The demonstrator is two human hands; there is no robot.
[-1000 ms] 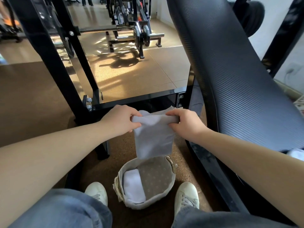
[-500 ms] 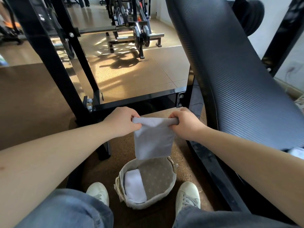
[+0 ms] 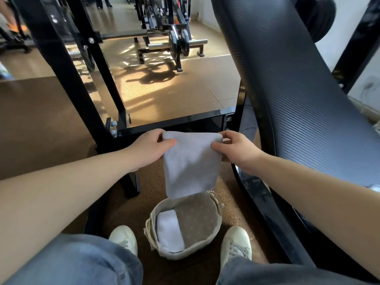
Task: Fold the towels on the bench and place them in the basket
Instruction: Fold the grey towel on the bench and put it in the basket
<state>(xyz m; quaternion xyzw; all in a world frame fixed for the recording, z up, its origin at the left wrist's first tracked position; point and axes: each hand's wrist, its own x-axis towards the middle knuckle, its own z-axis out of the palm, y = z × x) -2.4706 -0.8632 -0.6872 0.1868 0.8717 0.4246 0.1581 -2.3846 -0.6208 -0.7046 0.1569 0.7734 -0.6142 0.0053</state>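
Head view (only view)

- Grey towel (image 3: 191,165) is held in the air by its top edge, between the two hands. It looks folded to a rough rectangle; top edge runs L–R, long axis hangs down.
- Left hand (image 3: 148,150): thumb on the near face and fingers curled behind, pinching the top-left corner.
- Right hand (image 3: 236,150): same pinch at the top-right corner, fingers narrow on the cloth. Both hands sit level.
- Basket (image 3: 181,255) is on the floor between the left shoe (image 3: 124,237) and the right shoe (image 3: 236,243), straight below the towel and a bit nearer the person. The towel's lower edge overlaps the basket's far rim in view; can't tell if they touch.
- A white folded towel (image 3: 169,231) already lies along the basket's left side, long axis far-to-near. The lining is bare on the right.
- Key relation, my judgement: the drop is straight down, and the free slot is on the right-hand side, so the right hand is nearer. The towel prob. needs one more fold or a quarter turn to lie parallel to the white one.
- Bench pad (image 3: 287,99) is to the right. A pale scrap at its far right edge is maybe another towel; too little shows.
- Brands/writing: none legible on towel, basket, shoes or frame.
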